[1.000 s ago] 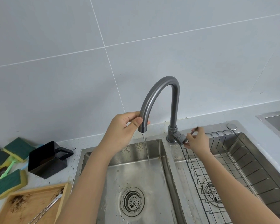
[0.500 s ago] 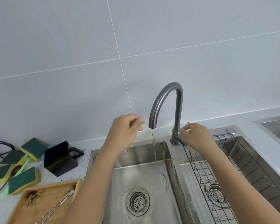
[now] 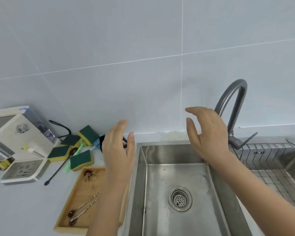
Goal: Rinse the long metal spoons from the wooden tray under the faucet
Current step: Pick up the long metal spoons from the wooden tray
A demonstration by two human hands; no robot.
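Pale grey wall tiles run behind a white countertop with a steel sink sunk into it, and the person stands over it with both arms raised. Neither hand holds anything: the left hand hangs above the sink's left rim with fingers straight and close together, and the right hand is in front of the faucet with fingers loosely spread and slightly bent. I cannot make out from here whether water is running. Two long metal spoons lie side by side in the wooden tray just left of the sink, their bowls dark with residue and pointing toward the near corner. The pick-up looks like the step ahead. As I judge it, the thin twisted handles could slip from a loose pinch and clatter into the basin, and the dark crumbs on the tray may scatter if it gets bumped. Green and yellow sponges sit crowded close behind the tray.
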